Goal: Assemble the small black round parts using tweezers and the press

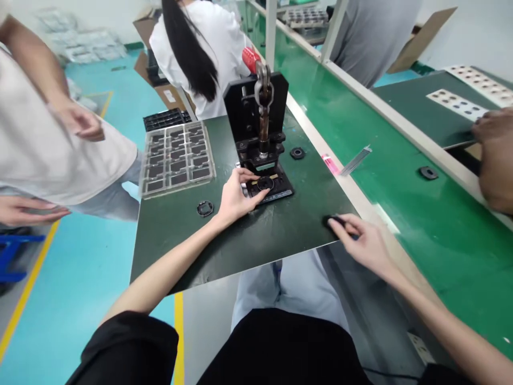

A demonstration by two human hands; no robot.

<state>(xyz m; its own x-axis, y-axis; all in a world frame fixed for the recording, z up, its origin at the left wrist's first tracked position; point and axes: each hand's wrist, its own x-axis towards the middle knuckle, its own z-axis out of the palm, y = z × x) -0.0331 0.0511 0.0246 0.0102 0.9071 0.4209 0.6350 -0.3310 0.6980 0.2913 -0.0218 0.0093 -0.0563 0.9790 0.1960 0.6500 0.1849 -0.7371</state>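
From here I work with my left hand [236,198] curled over a round black part [265,184] on the base of a toggle press [256,101]. Thumb and fingers grip opposite edges, probably to steady it on its seat below the ram. Taking that base as the dial's centre, twelve pointing away from me, my right hand [363,238] is at four o'clock, pinching a small dark piece [328,220]; blur hides its exact shape. I hold it low near the bench [280,230] edge, well apart from the press.

The red lever grip [251,59] stands up at twelve, which I judge leaves room for fingers underneath. A black ring-shaped part [205,208] lies between eight and nine, and a dark round part [297,153] near two, both within easy reach, I'd say. Between nine and ten, a clear compartmented tray [176,160] keeps flat dark pieces in separate pockets, presumably so they don't rub.

Farther out, near three, a dark oval part [428,172] rests on the green conveyor belt [401,230]. Around nine, a co-worker in a white shirt [60,144] stands beside the bench.
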